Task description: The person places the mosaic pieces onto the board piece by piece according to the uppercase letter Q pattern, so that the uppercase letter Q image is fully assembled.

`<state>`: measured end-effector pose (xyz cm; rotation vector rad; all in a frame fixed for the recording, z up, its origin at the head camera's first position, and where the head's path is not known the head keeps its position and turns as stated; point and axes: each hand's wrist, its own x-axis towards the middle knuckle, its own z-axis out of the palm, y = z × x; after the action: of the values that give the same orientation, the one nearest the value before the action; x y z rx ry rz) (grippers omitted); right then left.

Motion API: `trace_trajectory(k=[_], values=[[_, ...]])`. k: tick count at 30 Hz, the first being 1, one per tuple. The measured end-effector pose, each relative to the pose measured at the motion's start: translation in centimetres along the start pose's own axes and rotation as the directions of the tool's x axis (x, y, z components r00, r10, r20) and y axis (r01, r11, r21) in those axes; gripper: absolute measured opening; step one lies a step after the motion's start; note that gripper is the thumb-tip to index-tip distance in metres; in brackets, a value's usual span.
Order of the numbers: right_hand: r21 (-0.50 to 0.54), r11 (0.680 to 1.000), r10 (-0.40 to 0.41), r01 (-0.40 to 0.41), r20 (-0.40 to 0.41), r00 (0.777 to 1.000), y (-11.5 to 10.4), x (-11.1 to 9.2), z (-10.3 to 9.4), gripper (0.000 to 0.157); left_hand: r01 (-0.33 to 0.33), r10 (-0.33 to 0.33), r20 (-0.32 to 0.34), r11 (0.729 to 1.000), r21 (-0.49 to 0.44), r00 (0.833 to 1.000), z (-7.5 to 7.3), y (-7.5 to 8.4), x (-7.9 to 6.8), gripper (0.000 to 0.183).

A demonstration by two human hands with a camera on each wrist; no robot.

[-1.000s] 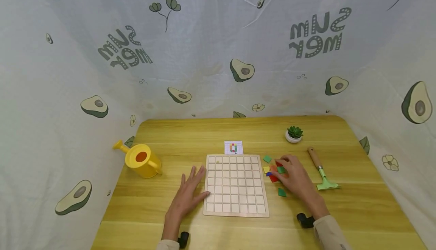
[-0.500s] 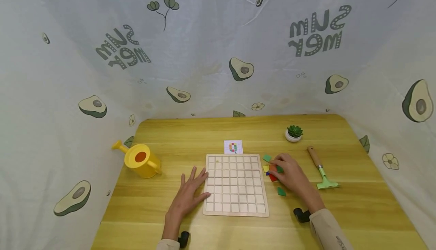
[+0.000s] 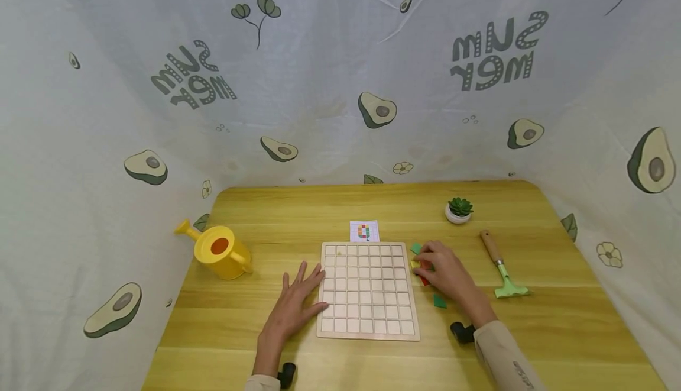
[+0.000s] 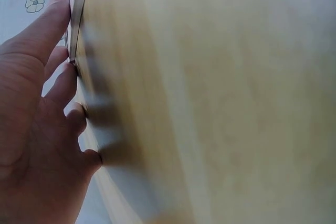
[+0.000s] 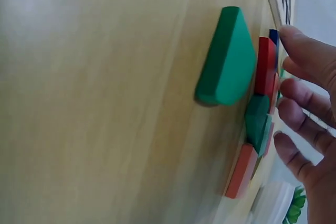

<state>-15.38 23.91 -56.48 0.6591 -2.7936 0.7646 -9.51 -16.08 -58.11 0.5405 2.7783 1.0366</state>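
My left hand (image 3: 292, 308) lies at the left edge of a pale wooden grid board (image 3: 370, 290), fingers spread; its thumb and fingertips touch the rim. In the left wrist view the thumb (image 4: 39, 32) presses on the board's side. My right hand (image 3: 449, 272) is over a cluster of coloured wooden tiles right of the board. Its thumb and index finger are around a yellow tile (image 3: 415, 265); whether they pinch it is hidden. Close by are a red tile (image 5: 265, 66), a blue tile (image 5: 273, 36) and a green tile (image 3: 417, 249). A green rounded-edge tile (image 5: 228, 59) lies apart, nearer the person.
Behind the board lies a card (image 3: 364, 231) with a small coloured pattern. A yellow watering can (image 3: 223, 252) stands at the left. A potted succulent (image 3: 459, 210) and a green hand rake with a wooden handle (image 3: 500, 264) are at the right. A printed cloth (image 3: 319, 83) hangs behind the table.
My right hand has slid left across the tiles, from the red and green ones to the yellow one, now covering the blue tile in the head view. The left hand stays in place.
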Motion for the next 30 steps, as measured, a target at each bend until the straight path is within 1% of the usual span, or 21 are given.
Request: trace_trajectory(k=[3, 7, 14, 17, 21, 23, 26, 30], values=[[0.001, 1.000, -0.001, 0.001, 0.019, 1.000, 0.08, 0.25, 0.15, 0.017, 0.000, 0.000, -0.002, 1.000, -0.004, 1.000, 0.06, 0.01, 0.04, 0.074], [-0.009, 1.000, -0.028, 0.029, 0.019, 0.999, -0.20, 0.39, 0.11, 0.014, 0.003, -0.003, -0.004, 1.000, -0.007, 1.000, 0.07, 0.01, 0.01, 0.073], [-0.069, 0.996, -0.061, 0.062, 0.014, 0.998, -0.38, 0.30, 0.24, 0.015, -0.001, 0.001, -0.008, 1.000, -0.015, 1.000, 0.02, 0.07, -0.06, 0.073], [-0.107, 0.991, -0.077, 0.077, 0.004, 0.997, -0.22, 0.29, 0.37, 0.017, -0.001, 0.001, -0.011, 1.000, -0.017, 1.000, 0.03, 0.11, -0.03, 0.073], [-0.151, 0.980, -0.131, 0.128, -0.008, 0.991, 0.04, 0.29, 0.64, 0.016, 0.006, -0.006, -0.016, 1.000, -0.013, 1.000, 0.08, 0.05, 0.02, 0.073], [-0.159, 0.974, -0.163, 0.158, -0.018, 0.986, 0.15, 0.26, 0.75, 0.015, 0.009, -0.009, -0.015, 1.000, -0.011, 1.000, 0.09, 0.01, 0.05, 0.073], [-0.161, 0.970, -0.189, 0.181, -0.038, 0.981, 0.26, 0.14, 0.85, 0.015, 0.005, -0.005, -0.013, 1.000, -0.011, 1.000, 0.12, -0.03, 0.10, 0.072], [-0.153, 0.971, -0.195, 0.183, -0.066, 0.979, 0.28, 0.05, 0.91, 0.013, 0.001, -0.001, -0.010, 1.000, -0.018, 1.000, 0.15, -0.01, 0.11, 0.072]])
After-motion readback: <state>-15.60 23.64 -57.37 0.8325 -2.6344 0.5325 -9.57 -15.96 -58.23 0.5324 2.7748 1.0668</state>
